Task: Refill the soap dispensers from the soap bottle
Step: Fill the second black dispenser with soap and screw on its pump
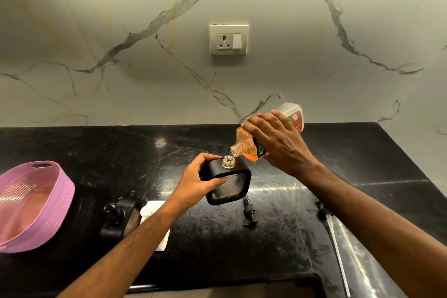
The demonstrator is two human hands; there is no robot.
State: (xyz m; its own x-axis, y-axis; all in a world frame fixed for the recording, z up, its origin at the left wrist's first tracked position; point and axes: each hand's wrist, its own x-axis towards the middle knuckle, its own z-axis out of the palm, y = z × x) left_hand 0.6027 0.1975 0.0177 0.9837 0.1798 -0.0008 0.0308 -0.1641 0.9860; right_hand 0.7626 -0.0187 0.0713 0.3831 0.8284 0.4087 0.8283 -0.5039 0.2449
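Black stone counter, marble wall behind. Near its front edge: second dispenser, loose pump. Mid-counter, left hand grips the open square soap dispenser. Right hand clasps the tilted soap bottle, mouth just above the dispenser's neck. Pink basket at left edge.

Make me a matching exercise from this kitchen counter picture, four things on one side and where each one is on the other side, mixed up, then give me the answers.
Things:
1. soap bottle
2. open dispenser
3. pink basket
4. pump head

Places:
A. lying on the black counter, just in front of the open dispenser
B. tilted in the right hand, mouth over the dispenser's neck
C. at the counter's far left
D. gripped by the left hand

Pairs: 1-B, 2-D, 3-C, 4-A
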